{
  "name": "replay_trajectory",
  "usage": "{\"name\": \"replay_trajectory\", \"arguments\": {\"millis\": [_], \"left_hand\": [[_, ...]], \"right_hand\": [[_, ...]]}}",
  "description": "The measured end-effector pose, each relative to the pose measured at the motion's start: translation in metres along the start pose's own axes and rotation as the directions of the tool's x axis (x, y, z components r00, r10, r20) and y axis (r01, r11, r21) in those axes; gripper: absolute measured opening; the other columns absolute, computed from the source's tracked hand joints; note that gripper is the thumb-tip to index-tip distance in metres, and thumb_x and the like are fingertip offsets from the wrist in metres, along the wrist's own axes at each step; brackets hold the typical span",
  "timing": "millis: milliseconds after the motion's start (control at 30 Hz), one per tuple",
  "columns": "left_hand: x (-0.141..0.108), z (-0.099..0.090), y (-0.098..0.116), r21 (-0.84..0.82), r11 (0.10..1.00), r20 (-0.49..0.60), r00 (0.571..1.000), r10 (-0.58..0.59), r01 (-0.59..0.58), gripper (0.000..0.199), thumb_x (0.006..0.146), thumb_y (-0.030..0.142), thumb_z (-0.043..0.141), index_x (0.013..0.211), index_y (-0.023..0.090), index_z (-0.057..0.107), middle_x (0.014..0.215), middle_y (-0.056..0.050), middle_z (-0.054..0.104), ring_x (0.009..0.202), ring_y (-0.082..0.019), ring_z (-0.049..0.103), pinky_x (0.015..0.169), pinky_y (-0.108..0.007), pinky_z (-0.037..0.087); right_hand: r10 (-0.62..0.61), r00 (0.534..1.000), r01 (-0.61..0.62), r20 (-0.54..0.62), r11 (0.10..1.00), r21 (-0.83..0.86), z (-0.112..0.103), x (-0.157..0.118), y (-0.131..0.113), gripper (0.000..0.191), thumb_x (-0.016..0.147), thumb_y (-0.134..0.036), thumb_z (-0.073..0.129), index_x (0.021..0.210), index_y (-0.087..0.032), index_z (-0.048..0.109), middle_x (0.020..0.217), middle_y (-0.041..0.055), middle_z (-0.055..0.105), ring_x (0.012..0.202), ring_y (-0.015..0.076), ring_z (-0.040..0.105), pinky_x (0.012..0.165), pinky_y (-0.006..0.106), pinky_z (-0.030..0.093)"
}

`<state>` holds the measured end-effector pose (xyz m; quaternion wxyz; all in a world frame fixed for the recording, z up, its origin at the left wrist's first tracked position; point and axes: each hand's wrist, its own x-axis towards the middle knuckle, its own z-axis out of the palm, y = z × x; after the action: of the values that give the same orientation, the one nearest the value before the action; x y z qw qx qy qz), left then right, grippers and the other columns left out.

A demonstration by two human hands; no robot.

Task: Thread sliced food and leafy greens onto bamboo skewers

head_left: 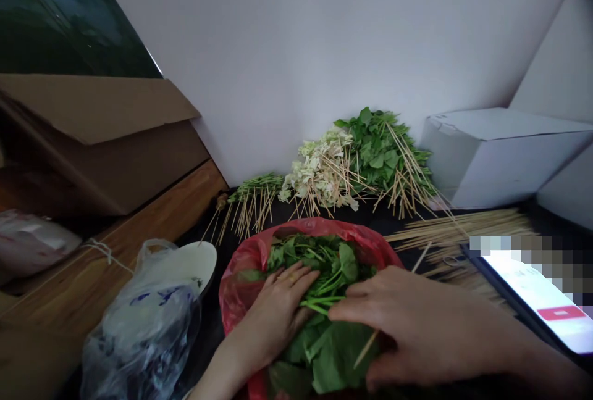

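A red plastic bag (231, 270) stands open in front of me, filled with leafy greens (345, 357). My left hand (275, 310) lies on the greens with its fingers stretched out, touching leaves and stems. Over the right side of the bag, my right hand (412, 320) is closed on a thin bamboo skewer (365, 349). The skewer slants across the hand, one end showing below the fingers and the other above the knuckles. Green stems (322, 304) lie between the two hands, against the right fingertips. My right thumb is partly in shadow.
Along the wall lie skewered greens (377, 147), pale cabbage-like pieces (319, 168) and thin green stalks (259, 184). Loose skewers (463, 227) and a lit phone (532, 301) are at right, near a white box (500, 153). A bowl (204, 258), clear plastic bag (143, 326) and cardboard box (115, 153) stand left.
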<state>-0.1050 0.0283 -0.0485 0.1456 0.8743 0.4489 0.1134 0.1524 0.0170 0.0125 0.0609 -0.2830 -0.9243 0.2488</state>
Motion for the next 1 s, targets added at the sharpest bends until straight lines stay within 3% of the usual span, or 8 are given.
{"name": "replay_trajectory", "arguments": {"millis": [100,200,367,467,633,767,833,1000], "left_hand": [[-0.027,0.0,-0.01,-0.103,0.993,-0.061,0.996,-0.067,0.06,0.075,0.084,0.016,0.068,0.152,0.034,0.043,0.157,-0.008,0.048,0.146,-0.031,0.04,0.118,-0.056,0.035],[-0.044,-0.024,-0.009,-0.234,0.97,-0.089,0.992,-0.094,0.071,0.072,0.081,0.023,0.077,0.146,0.04,0.05,0.154,-0.005,0.052,0.144,-0.03,0.044,0.118,-0.054,0.035],[-0.032,-0.057,0.006,-0.415,0.909,-0.256,0.963,-0.09,-0.025,0.023,0.089,0.025,0.07,0.109,0.033,0.078,0.117,-0.004,0.077,0.107,-0.024,0.072,0.094,-0.035,0.056],[-0.009,-0.051,0.017,-0.434,0.898,-0.321,0.944,-0.077,-0.074,0.016,0.092,0.021,0.067,0.096,0.027,0.08,0.091,-0.003,0.079,0.082,-0.018,0.073,0.075,-0.027,0.056],[0.026,-0.032,0.029,-0.343,0.929,-0.188,0.979,0.073,-0.135,0.011,0.089,0.018,0.07,0.091,0.022,0.08,0.09,-0.005,0.078,0.084,-0.021,0.071,0.078,-0.03,0.052],[0.032,-0.026,0.025,-0.288,0.951,-0.146,0.987,0.074,-0.114,0.015,0.091,0.016,0.066,0.095,0.022,0.08,0.093,-0.006,0.078,0.087,-0.023,0.07,0.079,-0.031,0.05],[0.03,-0.024,0.022,-0.299,0.949,-0.137,0.989,0.06,-0.098,0.017,0.093,0.019,0.064,0.099,0.023,0.079,0.093,-0.005,0.078,0.087,-0.022,0.07,0.08,-0.032,0.049],[0.027,-0.014,0.025,-0.327,0.943,-0.076,0.996,0.038,-0.061,0.013,0.087,0.026,0.074,0.099,0.022,0.079,0.09,-0.004,0.076,0.087,-0.023,0.067,0.08,-0.032,0.048]], "right_hand": [[0.092,0.976,-0.058,-0.196,0.983,0.174,-0.02,-0.009,0.006,0.036,0.087,-0.026,0.07,0.122,-0.03,0.065,0.101,-0.0002,0.069,0.085,0.0159,0.063,0.072,0.025,0.046],[0.139,0.934,-0.019,-0.328,0.939,0.344,-0.027,-0.01,0.016,0.033,0.089,-0.017,0.059,0.121,-0.026,0.06,0.081,-0.0016,0.055,0.065,0.0124,0.05,0.056,0.023,0.041],[0.051,0.931,0.138,-0.361,0.867,0.478,-0.029,-0.003,0.023,0.02,0.093,-0.013,0.053,0.109,-0.022,0.062,0.089,0.0004,0.053,0.073,0.012,0.049,0.064,0.024,0.043],[-0.001,0.912,0.216,-0.41,0.851,0.478,-0.027,0.001,0.024,0.025,0.101,-0.017,0.044,0.105,-0.021,0.069,0.107,0.005,0.06,0.086,0.0124,0.056,0.076,0.027,0.046],[0.045,0.853,0.26,-0.52,0.827,0.498,-0.021,0.002,0.024,0.035,0.103,-0.015,0.04,0.12,-0.022,0.07,0.093,0.0028,0.066,0.074,0.0098,0.057,0.066,0.024,0.047],[0.077,0.818,0.236,-0.571,0.86,0.453,-0.027,-0.003,0.024,0.028,0.102,-0.018,0.048,0.118,-0.021,0.071,0.094,0.0015,0.069,0.079,0.0098,0.061,0.072,0.022,0.049],[0.093,0.824,0.206,-0.558,0.869,0.45,-0.03,-0.004,0.025,0.025,0.1,-0.021,0.052,0.117,-0.021,0.07,0.096,0.0016,0.069,0.082,0.0104,0.062,0.073,0.022,0.05],[-0.001,0.952,0.119,-0.306,0.923,0.367,-0.028,0.005,0.038,0.044,0.097,-0.017,0.053,0.141,-0.021,0.052,0.098,0.0019,0.071,0.085,0.0138,0.065,0.078,0.027,0.05]]}}
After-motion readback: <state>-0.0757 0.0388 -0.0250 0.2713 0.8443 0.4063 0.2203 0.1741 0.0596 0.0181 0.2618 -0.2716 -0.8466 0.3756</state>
